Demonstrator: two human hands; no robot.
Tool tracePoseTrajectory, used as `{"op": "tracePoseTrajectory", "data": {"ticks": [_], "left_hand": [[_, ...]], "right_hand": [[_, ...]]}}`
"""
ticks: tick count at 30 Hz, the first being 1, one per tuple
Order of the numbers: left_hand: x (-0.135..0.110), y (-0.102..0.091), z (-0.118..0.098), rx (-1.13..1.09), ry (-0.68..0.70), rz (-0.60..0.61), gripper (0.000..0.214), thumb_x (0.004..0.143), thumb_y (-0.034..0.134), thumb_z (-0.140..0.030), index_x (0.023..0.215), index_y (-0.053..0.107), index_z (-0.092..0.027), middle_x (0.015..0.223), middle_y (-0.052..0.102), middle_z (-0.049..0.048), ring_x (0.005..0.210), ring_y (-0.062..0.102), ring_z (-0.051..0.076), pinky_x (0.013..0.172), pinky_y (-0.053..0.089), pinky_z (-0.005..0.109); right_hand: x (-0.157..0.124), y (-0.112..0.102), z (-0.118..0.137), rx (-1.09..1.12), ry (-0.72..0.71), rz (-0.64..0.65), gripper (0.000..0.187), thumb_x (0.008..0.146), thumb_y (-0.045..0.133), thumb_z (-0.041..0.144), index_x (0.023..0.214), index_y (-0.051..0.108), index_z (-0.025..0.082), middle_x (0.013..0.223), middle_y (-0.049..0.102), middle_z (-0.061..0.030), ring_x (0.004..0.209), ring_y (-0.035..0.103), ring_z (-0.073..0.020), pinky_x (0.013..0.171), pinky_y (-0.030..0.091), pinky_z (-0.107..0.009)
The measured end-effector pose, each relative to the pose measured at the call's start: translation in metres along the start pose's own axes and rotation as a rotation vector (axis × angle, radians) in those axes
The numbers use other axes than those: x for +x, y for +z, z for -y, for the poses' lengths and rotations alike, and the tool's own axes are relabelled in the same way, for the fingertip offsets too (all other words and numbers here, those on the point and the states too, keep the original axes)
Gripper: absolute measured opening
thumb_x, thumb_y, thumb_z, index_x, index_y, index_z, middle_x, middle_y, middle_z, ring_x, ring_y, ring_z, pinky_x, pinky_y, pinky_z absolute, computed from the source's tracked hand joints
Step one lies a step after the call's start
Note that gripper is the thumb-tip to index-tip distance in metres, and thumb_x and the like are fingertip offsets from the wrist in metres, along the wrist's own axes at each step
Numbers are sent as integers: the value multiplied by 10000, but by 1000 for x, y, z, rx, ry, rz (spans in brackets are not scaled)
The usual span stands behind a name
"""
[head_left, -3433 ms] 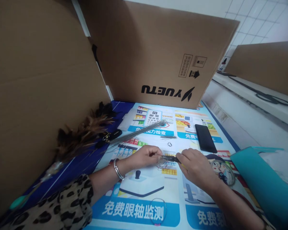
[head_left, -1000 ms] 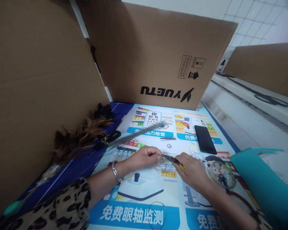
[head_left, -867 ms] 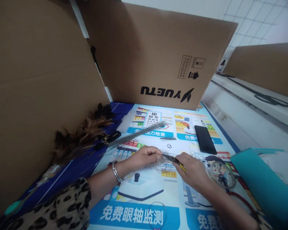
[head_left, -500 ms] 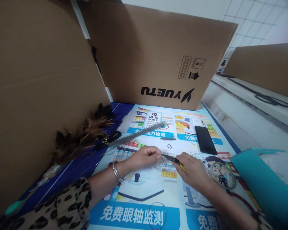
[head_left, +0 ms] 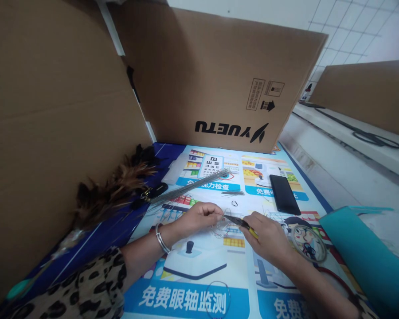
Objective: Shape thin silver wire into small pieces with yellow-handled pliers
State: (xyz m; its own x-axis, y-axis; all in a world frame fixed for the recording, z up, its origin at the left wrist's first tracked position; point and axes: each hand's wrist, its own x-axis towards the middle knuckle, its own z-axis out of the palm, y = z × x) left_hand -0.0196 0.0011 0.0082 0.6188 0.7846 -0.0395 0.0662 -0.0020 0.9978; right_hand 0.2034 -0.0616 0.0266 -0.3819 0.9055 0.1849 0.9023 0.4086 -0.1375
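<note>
My left hand (head_left: 199, 216), with a silver bangle at the wrist, pinches a thin wire piece at its fingertips, too small to make out fully. My right hand (head_left: 267, 237) is closed round a pair of pliers (head_left: 241, 221) with yellow handles; the dark jaws point left and meet the left fingertips. Under the jaws lies a small clear ring-like piece (head_left: 221, 227) on the printed poster (head_left: 199, 283). A bundle of straight thin wires (head_left: 189, 187) lies behind the left hand, with a few short wire bits (head_left: 233, 192) and a tiny black ring (head_left: 234, 203) nearby.
Cardboard walls stand at the left (head_left: 53, 115) and back (head_left: 219, 75). A brown feather duster (head_left: 116, 188) lies at the left, a black phone (head_left: 283, 194) at the back right, a round wire hoop (head_left: 308, 248) and a teal folder (head_left: 365, 257) at the right.
Hardly anything differs. Both hands stay together over the poster; the right hand has drawn back slightly, so more of the pliers shows than 3.4 s ago.
</note>
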Motion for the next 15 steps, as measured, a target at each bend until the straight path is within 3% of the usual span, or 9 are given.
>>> {"op": "tracePoseTrajectory", "data": {"ticks": [15], "left_hand": [[1,-1,1,27,3,30,209,752,535,-308,744,590,-106,593,460,-18,519,355,61,479,283,172]], "right_hand": [[1,-1,0,9,-12,21,206,863,386,330,909,537,198,822,553,-39,747,523,-139,648,358,-234]]}}
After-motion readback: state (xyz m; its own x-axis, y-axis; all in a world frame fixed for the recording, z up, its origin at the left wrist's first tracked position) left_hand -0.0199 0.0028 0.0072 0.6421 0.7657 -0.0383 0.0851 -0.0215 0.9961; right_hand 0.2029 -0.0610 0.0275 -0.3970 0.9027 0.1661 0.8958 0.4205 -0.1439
